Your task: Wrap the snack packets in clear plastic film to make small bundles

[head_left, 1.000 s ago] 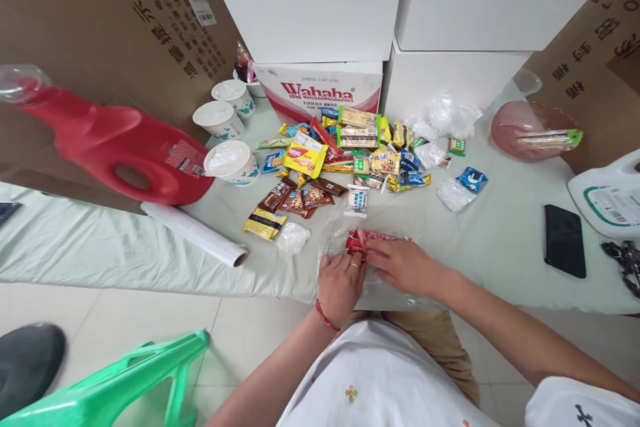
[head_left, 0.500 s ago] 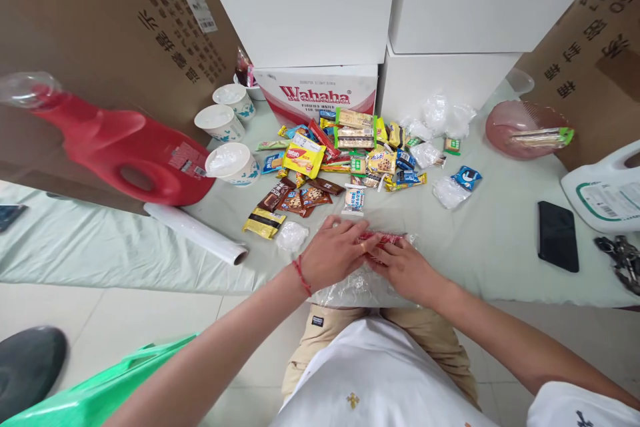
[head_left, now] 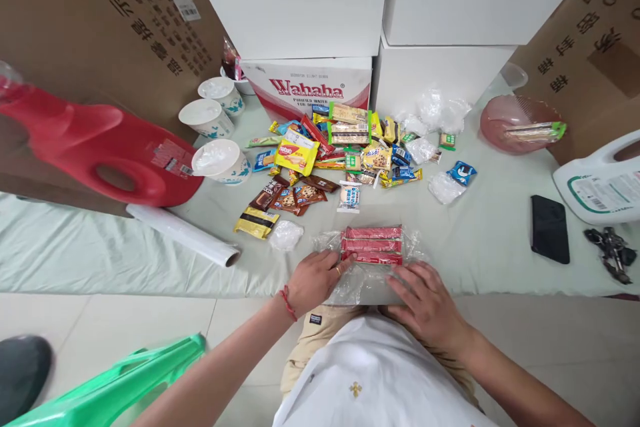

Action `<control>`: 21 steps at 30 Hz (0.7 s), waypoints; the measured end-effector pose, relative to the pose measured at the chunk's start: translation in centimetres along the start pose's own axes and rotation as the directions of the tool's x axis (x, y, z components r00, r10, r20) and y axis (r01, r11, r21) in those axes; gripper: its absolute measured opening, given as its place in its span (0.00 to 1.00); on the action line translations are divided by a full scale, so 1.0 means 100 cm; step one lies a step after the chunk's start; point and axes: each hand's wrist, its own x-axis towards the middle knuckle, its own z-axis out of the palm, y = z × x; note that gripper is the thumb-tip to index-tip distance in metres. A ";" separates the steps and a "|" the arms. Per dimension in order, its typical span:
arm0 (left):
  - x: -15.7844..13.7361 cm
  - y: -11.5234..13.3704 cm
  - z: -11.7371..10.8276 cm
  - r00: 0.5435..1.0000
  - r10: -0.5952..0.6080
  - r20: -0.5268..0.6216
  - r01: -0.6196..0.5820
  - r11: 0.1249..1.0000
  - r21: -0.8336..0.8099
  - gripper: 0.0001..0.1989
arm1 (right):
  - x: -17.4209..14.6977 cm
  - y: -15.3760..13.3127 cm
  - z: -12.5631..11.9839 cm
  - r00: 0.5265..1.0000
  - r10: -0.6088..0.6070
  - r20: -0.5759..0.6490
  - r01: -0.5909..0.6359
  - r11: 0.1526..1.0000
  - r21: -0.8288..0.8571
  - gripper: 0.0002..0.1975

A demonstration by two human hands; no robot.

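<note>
Three red snack packets [head_left: 373,245] lie side by side, one below another, on transparent plastic wrap [head_left: 350,290] at the table's front edge. My left hand [head_left: 317,281] rests at their left end, fingers stretched out and the thumb touching the lowest packet. On the right, my right hand [head_left: 425,293] lies over the wrap with its fingers apart, near the packets' lower right corner. Beyond them is a pile of wrapped snacks, among them a yellow wafer pack [head_left: 296,152] and a small white-and-blue packet [head_left: 349,197]. A crumpled ball of wrap [head_left: 286,235] sits to the left.
A cling film roll [head_left: 185,235], paper bowls [head_left: 223,161] and a red detergent bottle [head_left: 100,150] are on the left. To the right are a pink bowl [head_left: 515,123], phone [head_left: 550,229], keys [head_left: 611,253] and white jug [head_left: 600,187]. Boxes [head_left: 307,87] stand behind.
Both hands have moved apart and toward me, uncovering the red packets they were pressing on. The view has shifted slightly.
</note>
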 end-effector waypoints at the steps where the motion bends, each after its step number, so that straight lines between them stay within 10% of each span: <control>1: 0.001 0.000 -0.001 1.000 -0.004 0.013 0.004 1.000 -0.013 0.21 | 0.005 -0.004 0.001 1.000 -0.005 0.003 0.005 1.000 0.009 0.15; 8: 0.006 0.000 -0.010 0.987 -0.062 0.147 0.086 0.983 -0.161 0.25 | 0.079 0.019 -0.017 0.987 0.156 0.029 -0.159 0.959 0.236 0.13; 15: 0.003 -0.011 -0.026 0.978 -0.177 0.114 0.208 0.890 -0.405 0.21 | 0.141 0.044 0.010 0.847 0.478 0.234 -0.444 0.877 -0.183 0.15; 17: -0.009 -0.004 -0.033 0.903 -0.423 -0.069 0.334 0.796 -0.504 0.21 | 0.141 0.044 0.018 0.843 0.487 0.228 -0.444 0.869 -0.217 0.15; 19: -0.020 0.013 -0.039 0.721 -0.618 -0.312 0.417 0.747 -0.517 0.18 | 0.138 0.043 0.021 0.842 0.491 0.224 -0.445 0.866 -0.227 0.16; 21: -0.023 0.036 -0.039 0.604 -0.586 -0.540 0.413 0.810 -0.417 0.16 | 0.135 0.043 0.022 0.844 0.490 0.216 -0.445 0.866 -0.227 0.16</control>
